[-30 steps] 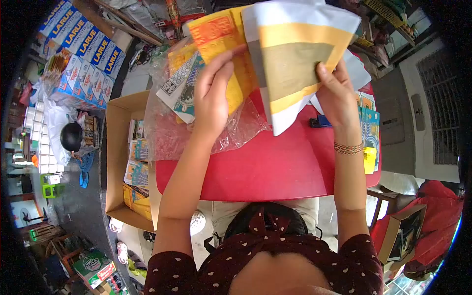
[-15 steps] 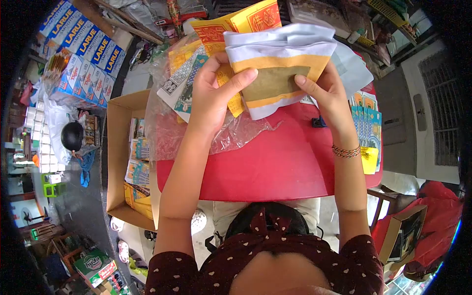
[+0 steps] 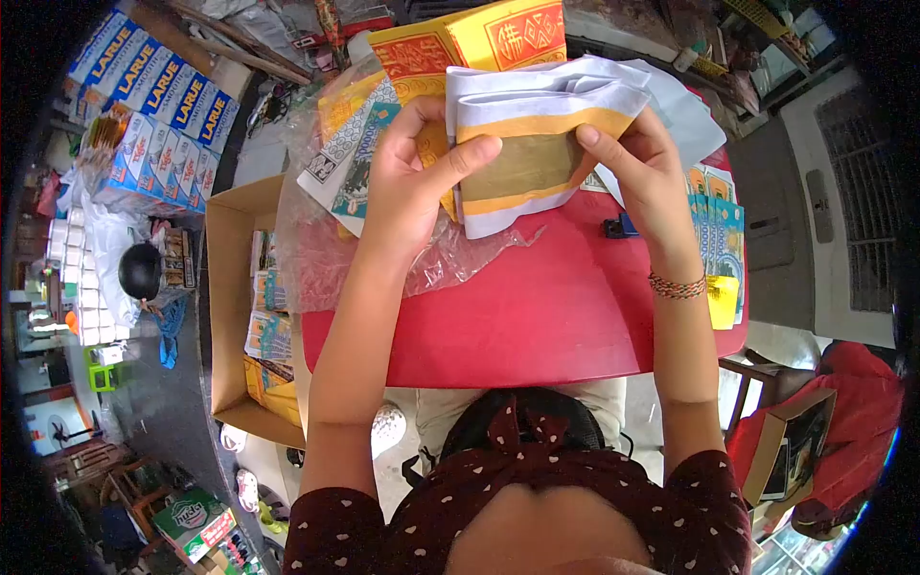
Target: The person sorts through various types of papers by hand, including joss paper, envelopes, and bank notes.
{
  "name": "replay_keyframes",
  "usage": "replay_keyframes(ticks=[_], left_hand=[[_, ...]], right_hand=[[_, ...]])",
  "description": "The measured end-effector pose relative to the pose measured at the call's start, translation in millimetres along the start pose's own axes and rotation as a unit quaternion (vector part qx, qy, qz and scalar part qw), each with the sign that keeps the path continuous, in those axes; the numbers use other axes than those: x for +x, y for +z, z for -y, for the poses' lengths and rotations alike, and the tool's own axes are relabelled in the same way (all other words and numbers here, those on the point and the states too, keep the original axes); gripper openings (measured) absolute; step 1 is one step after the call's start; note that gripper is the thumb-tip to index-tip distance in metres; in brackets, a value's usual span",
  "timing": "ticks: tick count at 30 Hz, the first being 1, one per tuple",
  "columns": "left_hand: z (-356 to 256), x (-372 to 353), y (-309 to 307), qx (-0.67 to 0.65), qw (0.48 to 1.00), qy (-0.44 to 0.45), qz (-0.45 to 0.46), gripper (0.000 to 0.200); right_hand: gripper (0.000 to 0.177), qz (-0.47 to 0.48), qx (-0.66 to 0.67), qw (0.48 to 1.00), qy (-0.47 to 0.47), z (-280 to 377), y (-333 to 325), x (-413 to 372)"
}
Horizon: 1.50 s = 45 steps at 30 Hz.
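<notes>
Between my two hands I hold a folded stack of white paper point(image 3: 537, 163) with an orange band and a dull gold square on its front. My left hand point(image 3: 422, 172) grips its left side, thumb on the front, fingers behind. My right hand point(image 3: 642, 172) pinches the right side the same way. Behind the stack rises yellow paper with red print point(image 3: 479, 40); whether my fingers also hold it is hidden. Printed note-like sheets point(image 3: 355, 158) lie by my left hand on clear plastic wrapping point(image 3: 450, 259). A small dark blue object point(image 3: 620, 226) rests below my right hand.
The red table point(image 3: 517, 326) spans the front. At its right edge lie blue printed notes point(image 3: 719, 230) with a yellow piece point(image 3: 724, 302). An open cardboard box point(image 3: 230, 326) holding printed bundles stands to the left. Beer cartons point(image 3: 158, 86) are stacked beyond it.
The folded paper has turned slightly in my hands and shifted a little right, its folds more spread at the top. The yellow paper behind has also moved slightly right.
</notes>
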<state>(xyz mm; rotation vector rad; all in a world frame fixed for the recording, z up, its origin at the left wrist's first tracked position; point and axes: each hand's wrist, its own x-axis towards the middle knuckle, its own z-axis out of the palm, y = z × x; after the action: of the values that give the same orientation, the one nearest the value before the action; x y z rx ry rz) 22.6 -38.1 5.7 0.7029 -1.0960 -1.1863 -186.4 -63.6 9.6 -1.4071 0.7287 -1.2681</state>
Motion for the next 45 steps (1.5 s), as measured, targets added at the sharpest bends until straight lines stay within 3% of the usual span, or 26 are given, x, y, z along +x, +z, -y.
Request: replay_keyframes(ticks=[5, 6, 9, 11, 12, 13, 15, 17, 19, 20, 21, 23, 25, 27, 28, 29, 30, 31, 33, 34, 37, 39, 41, 45], left_hand=[[6.5, 0.3, -4.1, -0.015, 1.000, 0.020, -0.018, 0.033], [5.5, 1.0, -6.0, -0.016, 1.000, 0.018, -0.017, 0.033], [-2.6, 4.8, -15.4, -0.063, 0.995, -0.072, -0.036, 0.035], [-5.7, 7.1, -19.5, -0.077, 0.987, -0.135, 0.033, 0.038], [-10.2, 6.7, -19.2, -0.051, 0.983, -0.168, 0.060, 0.044], [-10.9, 3.9, -17.0, -0.057, 0.981, -0.173, 0.065, 0.044], [-12.3, -0.1, -14.3, 0.052, 0.960, -0.217, 0.171, 0.053], [-0.7, -3.3, -8.6, 0.080, 0.948, -0.219, 0.219, 0.057], [10.3, -9.6, 0.0, 0.107, 0.908, -0.248, 0.321, 0.058], [9.2, -10.3, 4.2, 0.113, 0.871, -0.331, 0.344, 0.056], [12.6, -11.8, 4.5, 0.115, 0.874, -0.331, 0.336, 0.056], [21.0, -13.2, -0.5, 0.225, 0.892, -0.241, 0.308, 0.049], [6.7, -7.0, -4.4, 0.214, 0.918, -0.205, 0.262, 0.042], [-2.4, 3.4, -20.9, 0.211, 0.961, -0.126, 0.123, 0.040], [-2.6, 7.7, -32.5, 0.213, 0.963, -0.124, 0.109, 0.040], [-0.9, 11.6, -45.8, 0.415, 0.909, -0.009, 0.035, 0.042], [1.5, 13.4, -57.3, 0.593, 0.798, 0.102, -0.040, 0.044], [7.0, 12.8, -67.9, 0.596, 0.796, 0.100, -0.048, 0.044], [15.4, 9.6, -81.0, 0.676, 0.725, 0.037, -0.122, 0.052], [16.6, 7.6, -83.2, 0.677, 0.724, 0.035, -0.125, 0.052], [16.2, 5.6, -77.7, 0.673, 0.733, 0.044, -0.093, 0.056], [10.7, 3.0, -70.7, 0.657, 0.752, -0.028, -0.047, 0.066], [10.5, 1.2, -66.8, 0.646, 0.761, -0.031, -0.049, 0.071], [2.3, 3.2, -55.7, 0.619, 0.782, -0.070, -0.020, 0.082]], right_hand=[[0.038, 0.007, 0.038, 0.999, 0.030, -3.8, -2.1, 0.0], [0.038, 0.002, 0.094, 0.994, 0.051, -3.2, -4.5, 0.5], [0.037, -0.006, 0.170, 0.984, 0.057, 1.0, -27.5, 4.1], [0.035, -0.015, 0.212, 0.977, 0.004, 11.5, -52.0, 9.0], [0.036, 0.078, 0.308, 0.947, -0.056, 16.4, -69.4, 10.6], [0.034, 0.024, 0.293, 0.956, -0.018, 10.7, -108.7, 7.2], [0.032, -0.027, 0.267, 0.963, -0.026, 28.8, -135.9, 1.8], [0.034, -0.205, 0.094, 0.973, -0.048, 40.2, -130.2, -5.8], [0.035, -0.205, 0.060, 0.976, -0.035, 46.4, -141.5, -11.7], [0.035, -0.228, 0.014, 0.973, 0.000, 48.5, -144.3, -13.3], [0.035, -0.249, -0.033, 0.967, 0.035, 48.9, -145.4, -13.7], [0.036, -0.253, -0.029, 0.966, 0.042, 44.9, -148.9, -12.6], [0.035, -0.262, -0.067, 0.960, 0.077, 39.2, -157.1, -11.2], [0.036, -0.247, -0.062, 0.964, 0.078, 31.1, -160.3, -7.7], [0.036, -0.263, -0.066, 0.959, 0.085, 25.4, -162.8, -5.1], [0.036, -0.280, -0.071, 0.953, 0.092, 19.5, -163.7, -2.2], [0.036, -0.269, -0.070, 0.956, 0.094, 15.1, -161.0, 0.6], [0.037, -0.278, -0.089, 0.952, 0.098, 11.3, -158.1, 2.7], [0.037, -0.283, -0.107, 0.948, 0.103, 4.6, -155.9, 7.0], [0.038, -0.285, -0.098, 0.948, 0.103, 1.9, -156.5, 8.3], [0.044, -0.308, -0.095, 0.941, 0.100, -6.0, -159.0, 10.1], [0.047, -0.328, -0.101, 0.934, 0.098, -13.0, -158.9, 11.3], [0.053, -0.388, -0.313, 0.864, 0.069, -24.1, -159.3, 14.4], [0.051, -0.311, -0.376, 0.869, -0.077, -31.0, -165.4, 20.4]])
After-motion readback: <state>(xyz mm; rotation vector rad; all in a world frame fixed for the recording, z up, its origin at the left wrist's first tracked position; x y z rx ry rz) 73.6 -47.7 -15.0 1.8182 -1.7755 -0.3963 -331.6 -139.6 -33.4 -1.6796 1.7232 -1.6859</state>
